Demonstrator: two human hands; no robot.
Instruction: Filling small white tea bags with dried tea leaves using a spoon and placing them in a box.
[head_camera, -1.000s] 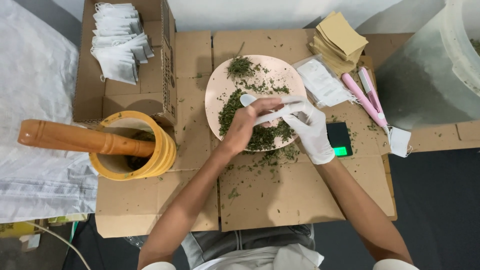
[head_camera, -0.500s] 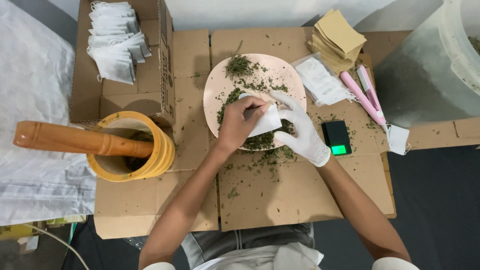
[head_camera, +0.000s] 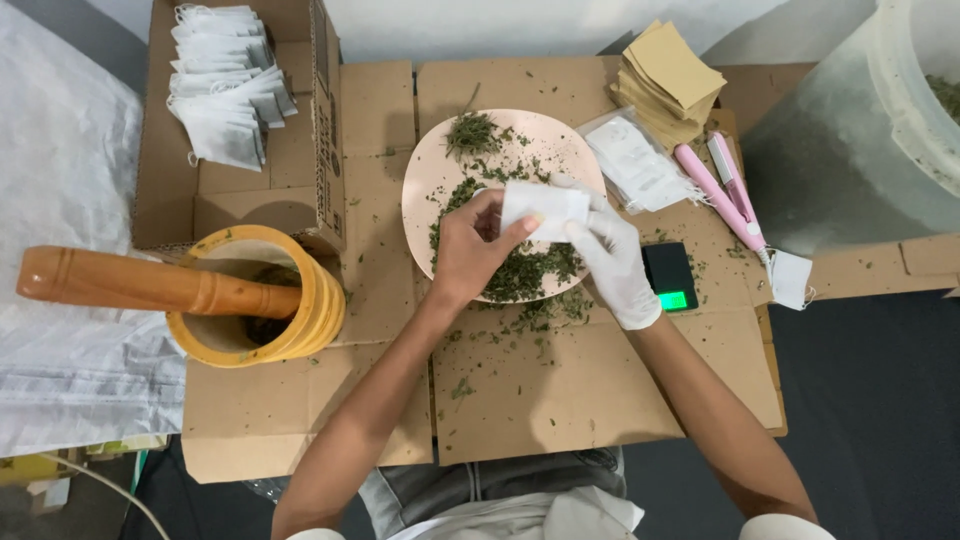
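A small white filter bag (head_camera: 543, 207) is held over a pale pink plate (head_camera: 425, 175) strewn with dried green herbs (head_camera: 520, 270). My bare left hand (head_camera: 470, 250) pinches the bag's left edge; a white spoon may be tucked in this hand, but it is mostly hidden. On the bag's right side, my right hand (head_camera: 612, 262), in a white glove, grips it with the fingertips. Both hands hover just above the plate's middle.
A yellow mortar (head_camera: 255, 305) with a wooden pestle (head_camera: 150, 283) stands left. A cardboard box (head_camera: 240, 195) holds several white bags (head_camera: 225, 85). Right of the plate lie tan envelopes (head_camera: 672, 80), a clear packet (head_camera: 640, 160), a pink sealer (head_camera: 722, 192), a small black scale (head_camera: 670, 276) and a translucent tub (head_camera: 880, 130).
A second ago the left hand held a white spoon out over the plate. Now the spoon is drawn in and both hands hold the white bag spread flat and slightly higher.
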